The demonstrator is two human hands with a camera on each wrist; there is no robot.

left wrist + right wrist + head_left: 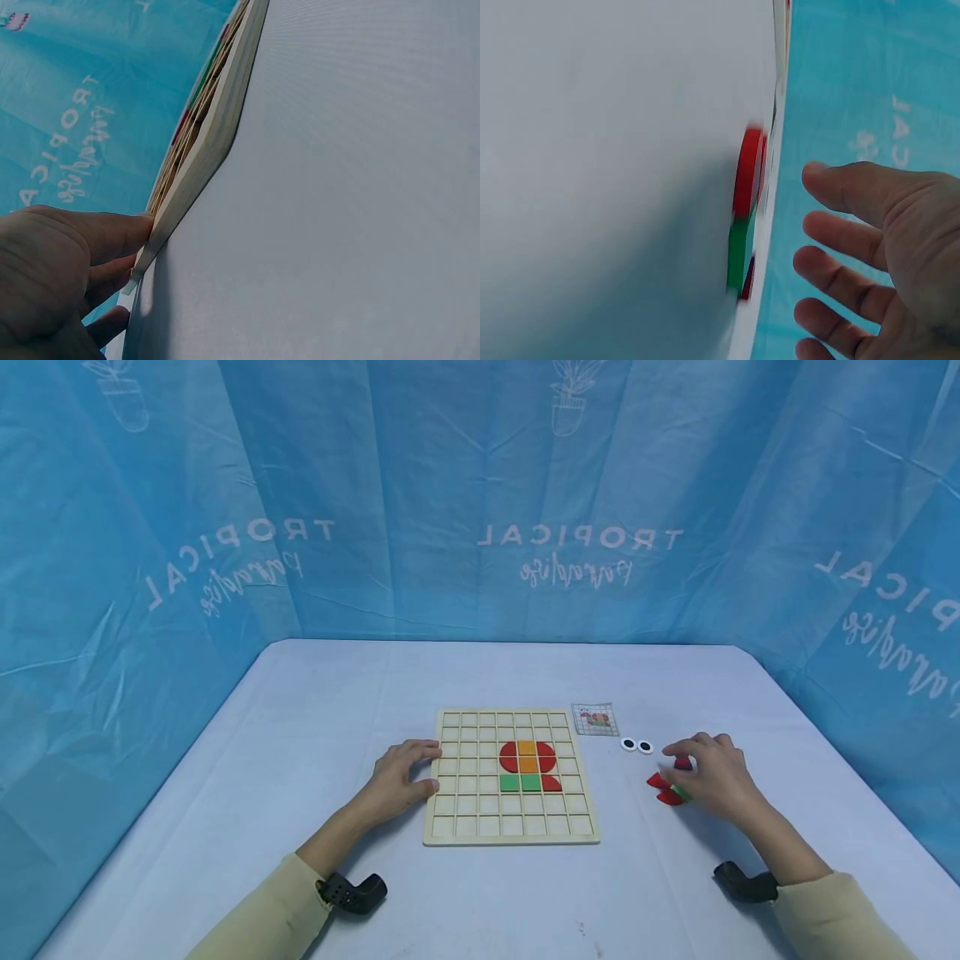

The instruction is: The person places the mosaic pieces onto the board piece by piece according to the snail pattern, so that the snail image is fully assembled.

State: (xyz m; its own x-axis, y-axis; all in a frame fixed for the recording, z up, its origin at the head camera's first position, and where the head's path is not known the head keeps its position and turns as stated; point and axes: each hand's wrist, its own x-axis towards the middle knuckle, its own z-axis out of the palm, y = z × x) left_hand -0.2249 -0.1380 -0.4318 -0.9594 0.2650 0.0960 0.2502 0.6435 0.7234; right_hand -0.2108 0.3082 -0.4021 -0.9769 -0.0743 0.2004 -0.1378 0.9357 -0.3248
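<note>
My left hand [401, 781] touches the left edge of a pale wooden grid board [510, 841] with its thumb and fingers. On the board, orange squares [528, 765] stand between red quarter-round pieces [547, 758]. Below them lie two green squares [510, 783] and a red rounded piece [552, 784]. My right hand [712, 777] hovers over a small group of loose red pieces [670, 797] and a green piece [739, 251]. Its fingers are apart and loosely bent, with nothing between them in the right wrist view. In the head view it partly hides the group.
Two white discs with black centres [628, 744], like eyes, lie right of the board. A small picture card [596, 719] with a grid drawing lies at its upper right corner. A white cloth covers the table [337, 693]; blue printed curtains [420, 485] surround it.
</note>
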